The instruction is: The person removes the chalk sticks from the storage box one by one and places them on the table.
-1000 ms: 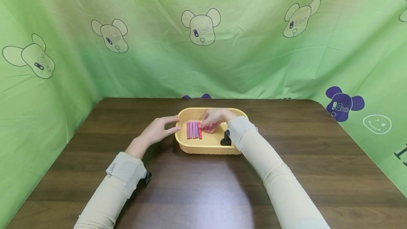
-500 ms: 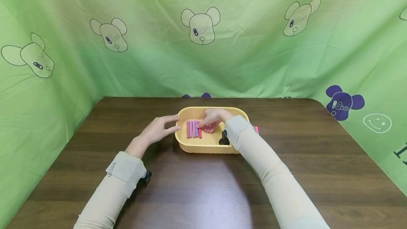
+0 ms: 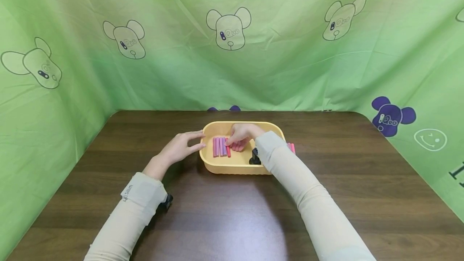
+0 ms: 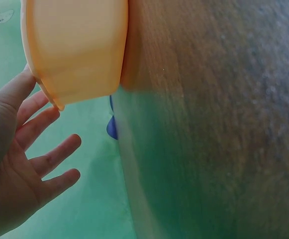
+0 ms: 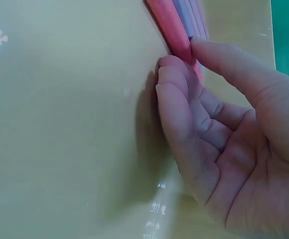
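A yellow oval tray [image 3: 232,169] stands on the table. At its left end several slim pink and purple sticks [image 3: 219,148] lie side by side, with a red stick [image 3: 228,153] at the right of the row. My right hand [image 3: 242,135] reaches into the tray and pinches the red stick near one end, as the right wrist view shows; the thumb is on one side and curled fingers on the other. My left hand [image 3: 177,148] is at the tray's left end, thumb and fingers spread, fingertips touching the rim [image 4: 42,92].
More pink sticks [image 3: 291,147] show past the tray's right end, partly hidden by the right sleeve [image 3: 279,152]. A black wrist camera [image 3: 255,156] hangs over the tray under that sleeve. Green cloth [image 3: 232,79] hangs behind the brown wooden table [image 3: 217,220].
My right hand and forearm have shifted slightly left, with the thumb coming onto the red stick. The pink sticks past the tray's right end have come into view. The left hand stays put.
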A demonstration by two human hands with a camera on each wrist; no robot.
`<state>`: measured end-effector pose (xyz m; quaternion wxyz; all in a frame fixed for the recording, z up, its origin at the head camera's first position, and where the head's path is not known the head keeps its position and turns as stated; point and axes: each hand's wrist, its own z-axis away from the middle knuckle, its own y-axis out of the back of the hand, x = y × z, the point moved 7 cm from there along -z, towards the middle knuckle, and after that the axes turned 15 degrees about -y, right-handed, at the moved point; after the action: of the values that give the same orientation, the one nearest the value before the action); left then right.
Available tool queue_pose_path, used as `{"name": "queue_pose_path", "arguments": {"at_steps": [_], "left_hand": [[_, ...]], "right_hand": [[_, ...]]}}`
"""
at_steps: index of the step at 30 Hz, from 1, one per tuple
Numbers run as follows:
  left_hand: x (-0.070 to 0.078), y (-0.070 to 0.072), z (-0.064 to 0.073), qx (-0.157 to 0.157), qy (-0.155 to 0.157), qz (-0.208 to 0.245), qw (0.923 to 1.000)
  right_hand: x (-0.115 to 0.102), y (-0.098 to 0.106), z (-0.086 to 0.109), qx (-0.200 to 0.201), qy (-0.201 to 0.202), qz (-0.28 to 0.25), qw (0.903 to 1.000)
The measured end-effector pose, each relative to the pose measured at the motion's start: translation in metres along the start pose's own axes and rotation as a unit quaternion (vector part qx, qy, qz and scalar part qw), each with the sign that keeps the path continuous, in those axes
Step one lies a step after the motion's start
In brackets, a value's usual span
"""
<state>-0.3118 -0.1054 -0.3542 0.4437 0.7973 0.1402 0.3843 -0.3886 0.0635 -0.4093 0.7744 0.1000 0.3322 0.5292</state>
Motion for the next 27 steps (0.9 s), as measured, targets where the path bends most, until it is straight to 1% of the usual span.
{"name": "queue_pose_path", "arguments": {"at_steps": [10,17,22,27], "left_hand": [[-0.0006,-0.0003,-0.0001,-0.004,0.006,0.0,1.0],[-0.0006,-0.0005,0.0002,-0.006,0.005,0.001,1.0],[-0.0011,-0.0006,0.0003,-0.003,0.003,0.0,1.0],[-0.0007,-0.0004,0.0008,-0.008,0.007,0.002,0.9999]], "right_hand": [[-0.0007,-0.0004,0.0024,-0.024,0.01,-0.014,0.9996],[-0.0001,-0.0001,0.0002,-0.023,0.016,-0.01,0.9996],[-0.0002,-0.0012,0.0,-0.017,0.011,-0.003,0.9998],[-0.0005,-0.0022,-0.0006,-0.018,0.009,-0.005,0.9998]]}}
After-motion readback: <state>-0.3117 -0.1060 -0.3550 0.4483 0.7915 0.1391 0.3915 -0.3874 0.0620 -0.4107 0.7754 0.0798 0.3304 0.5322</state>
